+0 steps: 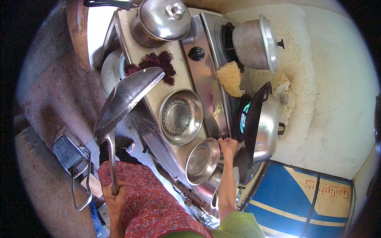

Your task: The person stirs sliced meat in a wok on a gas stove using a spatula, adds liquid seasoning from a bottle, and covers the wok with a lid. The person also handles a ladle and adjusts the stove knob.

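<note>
My left hand (114,193) grips the handle of a large, worn metal ladle (129,96), whose broad head is raised and seen nearly edge-on. My right hand (228,146) has its fingers bent at the stove's front panel, against the rim of a shallow steel bowl (204,162); what they pinch is hidden. Another steel bowl (181,117) lies farther along the counter. Beyond my right hand, a dark wok (256,119) with a domed metal lid (268,128) sits over a lit burner (244,117).
A lidded saucepan (151,26), dark red scouring mesh (159,64) and a lidded pot (251,44) are farther off. A yellowish fibre scrubber (230,78) lies on the stove (205,74). A steel pot (208,187) stands below the nearer bowl; a folding chair (73,157) is at left.
</note>
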Tool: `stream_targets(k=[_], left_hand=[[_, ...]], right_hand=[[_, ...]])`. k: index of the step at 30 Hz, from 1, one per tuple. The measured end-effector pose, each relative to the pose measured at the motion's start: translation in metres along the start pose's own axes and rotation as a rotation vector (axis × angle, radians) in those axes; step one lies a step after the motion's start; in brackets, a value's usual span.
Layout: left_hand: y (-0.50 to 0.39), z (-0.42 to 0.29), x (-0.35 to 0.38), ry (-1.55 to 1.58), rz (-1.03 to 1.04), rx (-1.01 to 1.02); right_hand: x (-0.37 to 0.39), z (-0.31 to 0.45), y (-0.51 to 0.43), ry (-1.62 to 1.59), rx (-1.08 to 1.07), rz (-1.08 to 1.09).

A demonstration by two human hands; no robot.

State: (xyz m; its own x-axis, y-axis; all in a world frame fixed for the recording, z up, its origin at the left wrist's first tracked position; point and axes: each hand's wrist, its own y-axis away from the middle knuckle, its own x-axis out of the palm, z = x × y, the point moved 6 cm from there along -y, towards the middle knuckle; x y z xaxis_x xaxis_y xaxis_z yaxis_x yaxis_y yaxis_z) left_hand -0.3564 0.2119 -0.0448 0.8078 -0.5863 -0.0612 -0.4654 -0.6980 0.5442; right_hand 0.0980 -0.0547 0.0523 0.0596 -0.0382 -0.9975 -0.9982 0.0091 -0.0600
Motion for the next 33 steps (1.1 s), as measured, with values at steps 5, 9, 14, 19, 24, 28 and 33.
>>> stream_targets(k=[5,9,14,19,24,28,33], left_hand=[[0.000,0.001,0.002,0.025,0.003,-0.027],[0.001,0.007,0.004,0.061,-0.002,-0.052],[0.001,0.010,0.005,0.086,0.020,-0.039],[0.003,-0.013,0.002,-0.013,0.010,0.042],[-0.004,-0.066,0.019,-0.001,0.181,0.126],[0.005,-0.106,0.064,-0.018,0.472,0.107],[0.031,-0.138,0.136,0.189,1.133,-0.018]], right_hand=[[0.005,-0.006,-0.002,-0.043,0.085,0.038],[0.006,-0.009,-0.003,-0.022,0.088,0.045],[0.004,-0.007,-0.004,0.020,0.043,0.045],[-0.027,0.018,0.017,0.106,0.006,0.081],[-0.120,0.049,0.086,-0.234,-0.129,-0.185],[-0.145,0.076,0.162,-0.644,-0.279,0.078],[-0.151,0.099,0.244,-1.146,-0.516,0.577]])
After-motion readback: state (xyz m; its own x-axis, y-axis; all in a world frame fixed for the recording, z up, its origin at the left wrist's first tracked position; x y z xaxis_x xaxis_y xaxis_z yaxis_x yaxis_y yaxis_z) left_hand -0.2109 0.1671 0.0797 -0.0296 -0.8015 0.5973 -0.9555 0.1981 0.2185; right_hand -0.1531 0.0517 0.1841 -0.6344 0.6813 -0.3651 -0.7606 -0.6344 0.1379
